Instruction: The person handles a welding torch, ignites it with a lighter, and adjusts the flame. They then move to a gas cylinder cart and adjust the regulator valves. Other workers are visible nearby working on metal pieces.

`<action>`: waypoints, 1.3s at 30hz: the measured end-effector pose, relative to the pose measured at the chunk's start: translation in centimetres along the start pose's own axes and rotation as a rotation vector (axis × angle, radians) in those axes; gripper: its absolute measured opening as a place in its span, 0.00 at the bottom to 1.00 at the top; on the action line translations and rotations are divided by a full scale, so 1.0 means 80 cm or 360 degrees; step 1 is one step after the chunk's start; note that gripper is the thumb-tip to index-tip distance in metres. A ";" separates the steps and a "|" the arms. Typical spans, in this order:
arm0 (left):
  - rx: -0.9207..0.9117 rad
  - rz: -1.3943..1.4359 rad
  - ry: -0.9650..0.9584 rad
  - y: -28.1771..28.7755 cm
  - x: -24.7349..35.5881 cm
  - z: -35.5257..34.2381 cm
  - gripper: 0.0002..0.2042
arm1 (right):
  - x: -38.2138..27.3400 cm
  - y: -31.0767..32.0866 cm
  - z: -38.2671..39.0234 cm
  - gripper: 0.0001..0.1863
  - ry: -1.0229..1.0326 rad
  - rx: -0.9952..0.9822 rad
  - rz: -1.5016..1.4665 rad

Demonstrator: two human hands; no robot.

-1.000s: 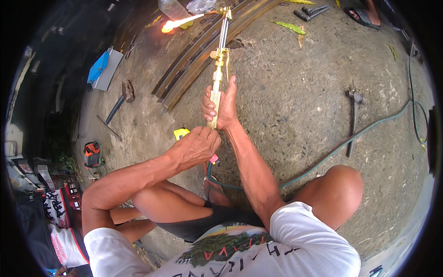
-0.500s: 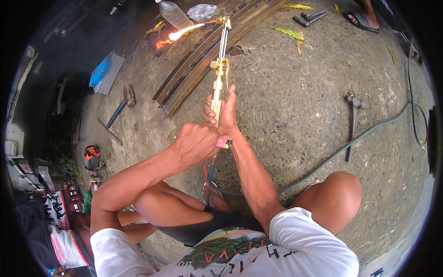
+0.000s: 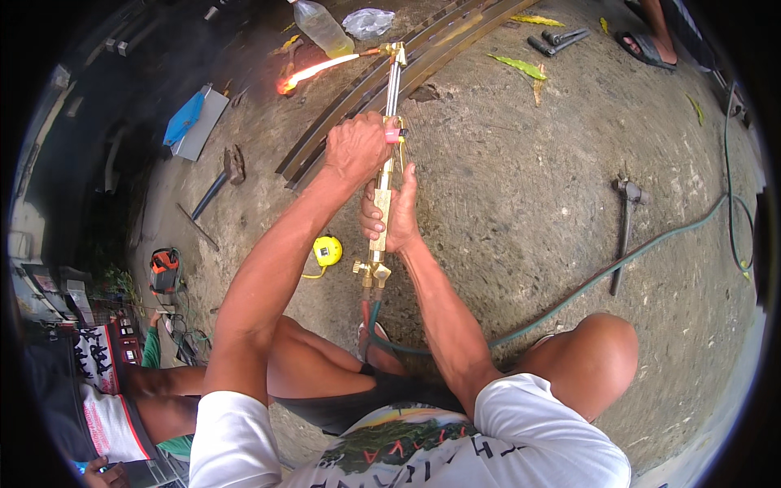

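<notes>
Torch (image 3: pixel 381 211): one, brass, with long handle, slim tubes and angled head. Held over the concrete floor (image 3: pixel 504 179), head end directed away.

Right hand (image 3: pixel 397 218): fingers wrapped and clamped around the torch handle; thumb extended alongside.

Left hand (image 3: pixel 358 150): at the upper fittings of the torch. Fingers curled together around a pink lighter (image 3: pixel 393 136); fingertips hidden, so impossible to tell whether touching the torch.

Flame (image 3: pixel 317 75): bright, orange at the far end, directed left from the torch head.

Progress: lighting done, to judge by the flame; adjustment apparently unfinished, given the flame's long orange shape and the left hand at the fittings. No fresh cut visible on the metal bars.

Metal bars (image 3: pixel 427 65): long, laid side by side, passing behind the torch head.

Hoses (image 3: pixel 373 315): red and green, joined to the torch base; green one trailing to the right.

Tape measure (image 3: pixel 328 250): yellow, near the torch base, to its left.

Bottle (image 3: pixel 324 31) and clear plastic bag (image 3: pixel 368 23): beyond the torch head, to its left.

Blue-handled hammer (image 3: pixel 213 191): well left of the torch.

Second hammer (image 3: pixel 625 232): well right of the torch.
</notes>
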State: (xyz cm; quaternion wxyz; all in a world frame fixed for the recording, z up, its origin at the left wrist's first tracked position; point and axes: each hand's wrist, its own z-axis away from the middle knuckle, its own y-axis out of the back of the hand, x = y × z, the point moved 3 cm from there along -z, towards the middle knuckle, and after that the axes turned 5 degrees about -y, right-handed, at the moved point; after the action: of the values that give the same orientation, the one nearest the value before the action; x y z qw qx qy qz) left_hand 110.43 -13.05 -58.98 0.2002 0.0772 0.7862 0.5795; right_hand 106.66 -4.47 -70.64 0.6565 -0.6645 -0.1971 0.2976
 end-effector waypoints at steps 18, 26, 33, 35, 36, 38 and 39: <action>-0.0220 0.0232 0.0331 -0.053 0.004 -0.004 0.24 | 0.007 0.034 -0.005 0.46 -0.0017 0.0178 -0.0024; 0.0050 0.0083 -0.0491 -0.055 -0.022 0.003 0.21 | 0.010 0.033 -0.003 0.46 -0.0062 0.0088 -0.0041; -0.0155 0.0202 -0.0452 -0.013 -0.023 -0.008 0.22 | -0.004 0.014 0.002 0.45 0.0024 0.0103 0.0004; -0.0045 0.0310 -0.0354 -0.003 -0.021 -0.007 0.26 | -0.012 0.002 0.009 0.45 0.0068 0.0068 0.0041; -0.0064 0.0355 -0.0247 0.010 -0.025 -0.003 0.27 | -0.010 -0.004 0.007 0.45 0.0068 0.0064 0.0044; -0.0071 0.0526 -0.0061 0.023 -0.025 -0.004 0.29 | -0.016 -0.011 0.011 0.46 0.0076 0.0080 0.0061; -0.0062 0.0618 0.0029 0.033 -0.032 -0.003 0.30 | -0.018 -0.016 0.011 0.46 0.0070 0.0067 0.0066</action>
State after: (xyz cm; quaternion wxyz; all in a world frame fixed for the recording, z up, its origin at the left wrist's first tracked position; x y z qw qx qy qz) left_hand 112.36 -13.33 -55.89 0.0791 0.2183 0.7469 0.6231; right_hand 105.20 -4.66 -69.12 0.6683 -0.6609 -0.1624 0.3005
